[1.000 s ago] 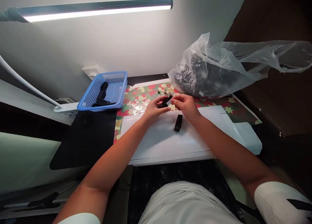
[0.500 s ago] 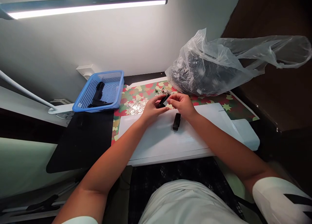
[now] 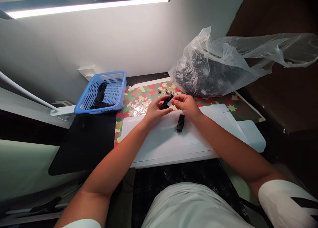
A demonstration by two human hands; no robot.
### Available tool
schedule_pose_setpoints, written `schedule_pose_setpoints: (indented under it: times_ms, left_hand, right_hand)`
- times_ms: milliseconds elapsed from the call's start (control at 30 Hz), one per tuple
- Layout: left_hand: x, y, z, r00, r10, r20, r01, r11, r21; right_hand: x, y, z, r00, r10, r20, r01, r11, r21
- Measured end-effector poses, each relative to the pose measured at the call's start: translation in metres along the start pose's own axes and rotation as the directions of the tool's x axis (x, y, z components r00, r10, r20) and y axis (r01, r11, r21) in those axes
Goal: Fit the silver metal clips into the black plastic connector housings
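My left hand is closed around a slim black piece, which slants up to the right between thumb and fingers. Close beside it, my right hand has thumb and forefinger pinched at the piece's right side; whatever sits between those fingertips is too small to make out. Below the right hand, a ribbed black block lies on the white sheet. Small silvery metal parts are spread to the left of my left hand, and a heap of tiny metal parts lies just beyond both hands.
A blue plastic basket at the left holds several black pieces. At the back right stands a clear plastic bag full of dark items. Patterned paper covers part of the black table. A tube lamp hangs above.
The hands keep nearly the same pose around the black piece, with only a slight shift of the right fingers. The whole view has moved a little.
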State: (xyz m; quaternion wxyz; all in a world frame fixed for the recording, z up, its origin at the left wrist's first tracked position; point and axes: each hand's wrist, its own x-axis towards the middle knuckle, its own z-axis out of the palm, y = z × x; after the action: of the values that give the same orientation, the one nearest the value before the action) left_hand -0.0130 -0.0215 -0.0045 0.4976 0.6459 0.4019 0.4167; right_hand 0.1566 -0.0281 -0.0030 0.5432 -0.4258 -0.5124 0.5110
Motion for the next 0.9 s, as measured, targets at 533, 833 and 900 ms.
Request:
schedule_pose_setpoints:
  times_ms: [533, 833, 900]
  left_hand:
    - [-0.001, 0.000, 0.003, 1.000, 0.018, -0.018, -0.019, 0.999, -0.031]
    - [-0.001, 0.000, 0.004, 1.000, 0.031, -0.006, -0.031, 0.999, -0.026]
    - [-0.001, 0.000, 0.004, 1.000, 0.028, -0.011, -0.028, 0.999, -0.022]
  right_hand:
    - [-0.004, 0.007, 0.001, 0.988, -0.142, -0.059, 0.131, 0.979, -0.159]
    - [-0.012, -0.001, 0.004, 0.912, -0.403, -0.070, 0.329, 0.824, -0.461]
    - [-0.011, -0.003, 0.004, 0.901, -0.429, -0.064, 0.346, 0.800, -0.489]
